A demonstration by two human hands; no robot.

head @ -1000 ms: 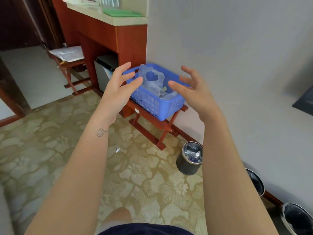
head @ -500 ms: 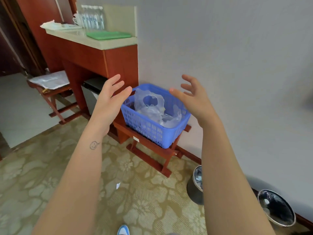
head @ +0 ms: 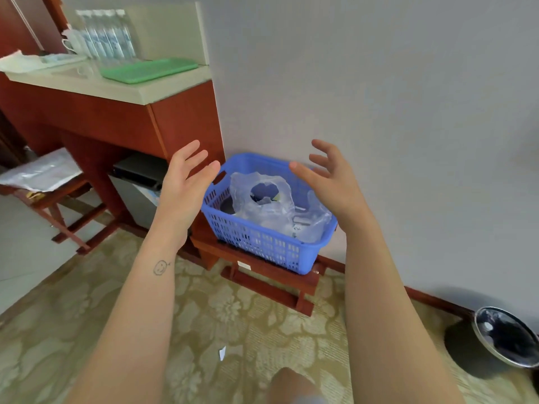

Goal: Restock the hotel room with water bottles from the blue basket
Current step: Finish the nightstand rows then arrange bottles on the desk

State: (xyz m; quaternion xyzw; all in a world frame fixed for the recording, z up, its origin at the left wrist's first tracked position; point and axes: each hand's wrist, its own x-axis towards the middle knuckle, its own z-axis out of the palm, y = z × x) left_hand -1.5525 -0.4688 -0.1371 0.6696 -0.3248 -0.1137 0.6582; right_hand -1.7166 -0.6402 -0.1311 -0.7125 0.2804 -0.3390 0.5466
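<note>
Both hands, left (head: 186,182) and right (head: 329,179), hover spread and empty over the basket (head: 262,243) at frame centre. Its plastic-wrapped bottles (head: 262,205) look heavy and slippery; grip beneath the pack.

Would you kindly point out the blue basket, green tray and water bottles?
blue basket (head: 262,246): head view, front wall.
green tray (head: 145,72): head view, flat top.
water bottles (head: 106,39): head view, one bottle's body.

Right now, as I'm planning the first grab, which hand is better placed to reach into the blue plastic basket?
Probably the right hand: open, it hovers over the right end of the blue plastic basket, above the crumpled clear plastic wrap. The left hand, also open, is outside the left rim.
</note>
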